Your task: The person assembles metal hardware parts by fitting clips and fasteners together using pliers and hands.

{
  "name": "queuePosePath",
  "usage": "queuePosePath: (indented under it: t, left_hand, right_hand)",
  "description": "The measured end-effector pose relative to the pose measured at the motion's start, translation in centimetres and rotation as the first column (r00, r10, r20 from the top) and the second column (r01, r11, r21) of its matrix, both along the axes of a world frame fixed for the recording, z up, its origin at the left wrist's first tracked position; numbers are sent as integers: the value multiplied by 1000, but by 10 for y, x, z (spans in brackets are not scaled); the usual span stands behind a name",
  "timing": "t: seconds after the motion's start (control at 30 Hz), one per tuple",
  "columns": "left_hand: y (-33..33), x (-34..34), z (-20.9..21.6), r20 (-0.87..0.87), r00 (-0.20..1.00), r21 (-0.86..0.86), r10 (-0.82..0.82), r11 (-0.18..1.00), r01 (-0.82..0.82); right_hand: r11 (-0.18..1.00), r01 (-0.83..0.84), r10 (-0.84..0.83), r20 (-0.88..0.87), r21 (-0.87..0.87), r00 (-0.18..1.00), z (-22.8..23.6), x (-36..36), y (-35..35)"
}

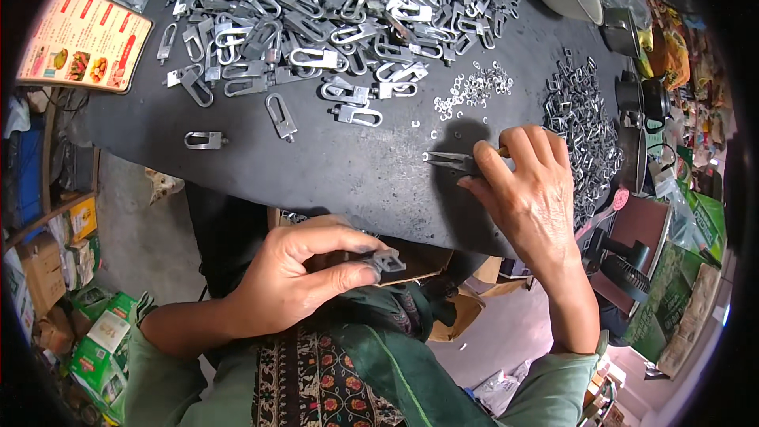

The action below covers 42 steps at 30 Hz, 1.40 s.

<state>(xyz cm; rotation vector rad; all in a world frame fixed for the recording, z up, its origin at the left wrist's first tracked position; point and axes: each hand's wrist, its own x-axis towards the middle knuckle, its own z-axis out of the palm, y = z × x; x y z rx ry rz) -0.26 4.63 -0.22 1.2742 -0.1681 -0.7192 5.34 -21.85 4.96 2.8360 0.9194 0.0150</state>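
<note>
My left hand (288, 273) is closed near the table's front edge, pinching a dark grey metal piece (386, 261) between thumb and fingers. Its squared end sticks out past the thumb; the rest is covered by my fingers. Over the table, my right hand (526, 182) grips a pair of needle-nose pliers (455, 161) pointing left. Most of the handles lie inside that hand. A tiny silvery open ring (425, 156) is right at the jaw tips; whether the jaws clasp it I cannot tell. More such rings (478, 87) lie scattered beyond my right hand.
A large heap of metal loop links (316, 12) covers the far part of the dark table (340, 178). Single links (204, 141) lie at the left. Small metal parts (581, 126) are piled right, near a pink brush (613, 204) and small black fan (624, 273).
</note>
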Motion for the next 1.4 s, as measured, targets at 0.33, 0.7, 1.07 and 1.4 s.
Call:
queuePosePath:
  t: [0.33, 0.7, 1.07, 1.4]
  left_hand:
    - [-5, 5, -2, -509, 857, -234, -77, 971, -51]
    - [-15, -2, 2, -502, 864, -236, -37, 967, -95]
    - [-18, -15, 5, -451, 885, 7, -111, 992, 128]
    - [-25, -37, -58, -583, 809, -73, -69, 997, 33]
  right_hand:
    - [956, -146, 200, -199, 255, 959, 29, -5, 7]
    - [954, -152, 209, -211, 258, 955, 36, -17, 14]
    - [940, 70, 29, -282, 335, 959, 21, -76, -6]
    - [695, 574, -664, 83, 432, 743, -32, -92, -100]
